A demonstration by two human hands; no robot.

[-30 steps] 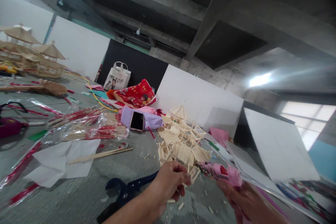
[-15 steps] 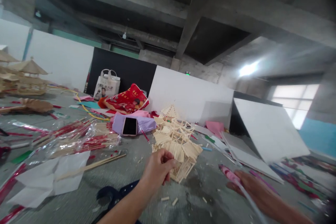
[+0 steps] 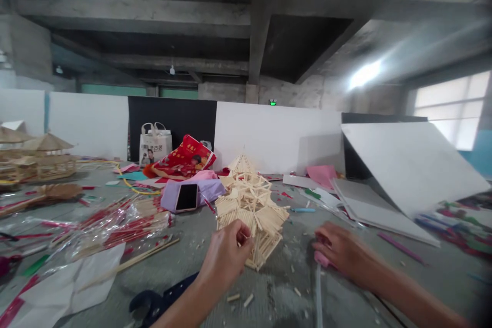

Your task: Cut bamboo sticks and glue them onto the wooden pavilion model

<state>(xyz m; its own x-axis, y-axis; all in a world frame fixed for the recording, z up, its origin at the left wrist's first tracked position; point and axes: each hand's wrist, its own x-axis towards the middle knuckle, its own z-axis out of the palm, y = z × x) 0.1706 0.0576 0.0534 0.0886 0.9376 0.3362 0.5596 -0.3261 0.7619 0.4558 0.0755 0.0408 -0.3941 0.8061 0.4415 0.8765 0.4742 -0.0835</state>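
A small pagoda-like model made of pale wooden sticks [image 3: 251, 205] stands on the table in the middle. At its lower front, my left hand [image 3: 232, 243] is closed in a pinch, its fingertips overlapping the model in view. Whatever sits between thumb and finger is too small to make out. Off to the right, my right hand [image 3: 338, 248] curls over a pink hot glue gun [image 3: 323, 259], which is mostly hidden beneath the fingers. A whitish glue stick [image 3: 319, 297] runs from it toward the bottom edge.
Cut stick pieces [image 3: 248, 300] lie in front. To the left are dark-handled cutters [image 3: 148, 305], paper [image 3: 86, 279], stick bundles in plastic [image 3: 126, 228] and a phone [image 3: 187, 198] on purple cloth. White boards [image 3: 384, 210] lean at right. Other stick models [image 3: 49, 159] stand far left.
The view has levelled out. My right hand has turned and moved left with the glue gun, toward the stick model. My left hand keeps its pinch at the model.
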